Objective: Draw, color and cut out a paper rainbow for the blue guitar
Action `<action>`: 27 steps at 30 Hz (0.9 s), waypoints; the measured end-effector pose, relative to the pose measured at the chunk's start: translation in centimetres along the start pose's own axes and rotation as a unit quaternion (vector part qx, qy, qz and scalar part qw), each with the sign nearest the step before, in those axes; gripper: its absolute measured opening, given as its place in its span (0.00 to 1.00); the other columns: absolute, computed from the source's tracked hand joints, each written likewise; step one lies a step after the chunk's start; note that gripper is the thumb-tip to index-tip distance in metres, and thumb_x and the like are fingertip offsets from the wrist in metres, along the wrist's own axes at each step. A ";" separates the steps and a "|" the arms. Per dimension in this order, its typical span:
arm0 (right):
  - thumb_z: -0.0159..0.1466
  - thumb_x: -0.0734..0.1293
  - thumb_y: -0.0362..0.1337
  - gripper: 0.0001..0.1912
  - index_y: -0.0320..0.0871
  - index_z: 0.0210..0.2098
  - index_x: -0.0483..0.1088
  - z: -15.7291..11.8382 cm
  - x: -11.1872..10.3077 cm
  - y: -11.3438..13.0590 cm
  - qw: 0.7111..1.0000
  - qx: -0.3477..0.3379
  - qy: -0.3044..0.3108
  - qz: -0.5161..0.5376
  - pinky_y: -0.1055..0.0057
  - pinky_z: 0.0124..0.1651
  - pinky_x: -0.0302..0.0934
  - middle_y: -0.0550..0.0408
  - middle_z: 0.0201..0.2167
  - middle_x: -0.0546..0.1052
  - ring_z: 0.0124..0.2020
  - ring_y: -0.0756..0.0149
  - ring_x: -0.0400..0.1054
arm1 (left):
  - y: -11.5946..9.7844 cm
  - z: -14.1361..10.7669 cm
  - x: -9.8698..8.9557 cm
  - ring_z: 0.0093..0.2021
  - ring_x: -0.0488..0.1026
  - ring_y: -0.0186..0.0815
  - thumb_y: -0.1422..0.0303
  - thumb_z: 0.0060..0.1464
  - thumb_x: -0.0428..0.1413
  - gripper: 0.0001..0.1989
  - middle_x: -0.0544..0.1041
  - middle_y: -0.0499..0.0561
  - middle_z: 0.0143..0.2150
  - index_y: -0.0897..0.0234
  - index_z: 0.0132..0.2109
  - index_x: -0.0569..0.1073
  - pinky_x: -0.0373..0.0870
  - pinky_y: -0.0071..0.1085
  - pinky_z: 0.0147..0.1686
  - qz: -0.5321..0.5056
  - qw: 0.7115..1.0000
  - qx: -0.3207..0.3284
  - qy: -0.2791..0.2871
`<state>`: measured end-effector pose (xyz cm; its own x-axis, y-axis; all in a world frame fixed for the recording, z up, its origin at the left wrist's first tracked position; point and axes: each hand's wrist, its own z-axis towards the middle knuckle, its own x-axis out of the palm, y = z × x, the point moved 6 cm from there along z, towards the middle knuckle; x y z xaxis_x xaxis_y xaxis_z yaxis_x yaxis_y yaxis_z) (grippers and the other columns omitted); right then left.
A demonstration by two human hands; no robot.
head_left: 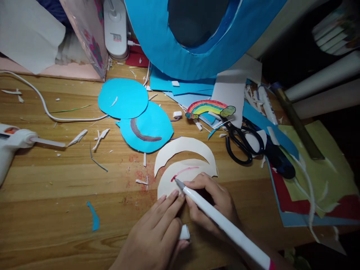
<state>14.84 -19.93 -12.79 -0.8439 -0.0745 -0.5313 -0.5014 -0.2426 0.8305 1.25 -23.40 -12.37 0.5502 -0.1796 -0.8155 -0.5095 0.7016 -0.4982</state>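
My right hand (213, 202) grips a white marker (222, 221) with a grey tip end. Its nib touches a cream paper piece (168, 182), beside a short dark red mark and a paler pink curved line. My left hand (157, 228) presses its fingertips on the lower edge of that piece, and a white cap (184, 232) is held under its curled fingers. Just above lies a cream paper arch (182, 144). Two blue paper shapes (123, 98) overlap at the upper left of it, the lower one with a dark curved stroke.
Black scissors (242, 144) and a paper rainbow (209, 107) lie to the right, near coloured sheets (317, 168). A glue gun (17, 140) is at the left edge. A large blue ring (157, 48) stands at the back. Paper scraps and a white cable (42, 99) cross the table.
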 end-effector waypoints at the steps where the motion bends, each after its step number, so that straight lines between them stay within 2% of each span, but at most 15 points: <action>1: 0.55 0.63 0.26 0.13 0.44 0.39 0.66 0.0 -0.1 0.0 1.000 0.003 -0.005 -0.001 0.70 0.31 0.64 0.56 0.27 0.71 0.29 0.66 0.66 | 0.0 0.0 0.0 0.58 0.68 0.37 0.68 0.64 0.46 0.13 0.76 0.56 0.53 0.67 0.37 0.73 0.66 0.32 0.57 0.000 1.000 0.001 -0.001; 5: 0.54 0.64 0.25 0.14 0.44 0.39 0.66 0.0 0.1 0.2 1.000 -0.020 0.004 0.004 0.71 0.31 0.63 0.57 0.27 0.70 0.28 0.67 0.66 | -0.1 0.1 -0.2 0.56 0.70 0.38 0.68 0.64 0.46 0.13 0.77 0.55 0.52 0.67 0.38 0.73 0.70 0.33 0.54 0.006 1.000 0.003 -0.004; 9: 0.55 0.64 0.26 0.13 0.45 0.38 0.66 -0.2 -0.2 -0.5 0.999 0.033 -0.032 -0.006 0.71 0.32 0.63 0.57 0.28 0.70 0.30 0.66 0.67 | -0.2 0.1 -0.1 0.57 0.69 0.38 0.68 0.64 0.46 0.13 0.74 0.57 0.55 0.66 0.36 0.72 0.68 0.33 0.55 0.005 1.000 0.002 0.006; 13: 0.55 0.64 0.26 0.13 0.44 0.39 0.66 -0.2 -0.1 -0.3 1.000 0.004 -0.019 -0.012 0.70 0.32 0.64 0.57 0.28 0.70 0.30 0.65 0.67 | -0.3 0.0 -0.1 0.59 0.67 0.38 0.68 0.64 0.45 0.13 0.74 0.58 0.54 0.66 0.36 0.71 0.67 0.32 0.56 -0.002 1.000 0.004 0.002; 17: 0.55 0.64 0.26 0.14 0.44 0.40 0.66 -0.4 -0.3 -0.6 0.999 0.029 -0.035 -0.013 0.71 0.32 0.63 0.57 0.28 0.69 0.30 0.66 0.66 | -0.1 0.1 0.0 0.58 0.68 0.37 0.67 0.64 0.45 0.13 0.74 0.57 0.55 0.66 0.36 0.72 0.66 0.32 0.56 -0.001 1.000 0.001 0.002; 20: 0.55 0.64 0.26 0.14 0.44 0.40 0.66 -0.5 -0.2 -0.4 0.999 0.018 -0.024 -0.012 0.72 0.31 0.62 0.58 0.28 0.69 0.29 0.67 0.65 | -0.1 0.1 0.0 0.58 0.68 0.38 0.67 0.64 0.46 0.13 0.74 0.57 0.55 0.66 0.36 0.72 0.66 0.32 0.56 0.001 1.000 0.002 0.003; 24: 0.55 0.64 0.26 0.12 0.44 0.38 0.66 -0.7 -0.4 -0.8 0.997 0.051 -0.053 -0.021 0.72 0.28 0.60 0.58 0.27 0.68 0.27 0.67 0.64 | -0.1 0.1 0.0 0.58 0.68 0.39 0.68 0.64 0.45 0.13 0.73 0.58 0.56 0.67 0.36 0.72 0.67 0.33 0.56 0.003 1.000 0.001 0.011; 27: 0.55 0.64 0.26 0.13 0.44 0.39 0.66 -0.5 -0.2 -0.4 0.999 0.012 -0.036 -0.027 0.71 0.29 0.61 0.58 0.27 0.68 0.28 0.67 0.64 | -0.2 0.1 -0.2 0.58 0.68 0.38 0.68 0.64 0.45 0.13 0.74 0.57 0.54 0.67 0.37 0.72 0.66 0.32 0.56 0.001 1.000 0.001 0.003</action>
<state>15.31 -20.34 -13.12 -0.8264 0.0078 -0.5630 -0.5507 -0.2201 0.8052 1.29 -23.40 -12.08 0.5454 -0.1827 -0.8180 -0.5083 0.7039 -0.4962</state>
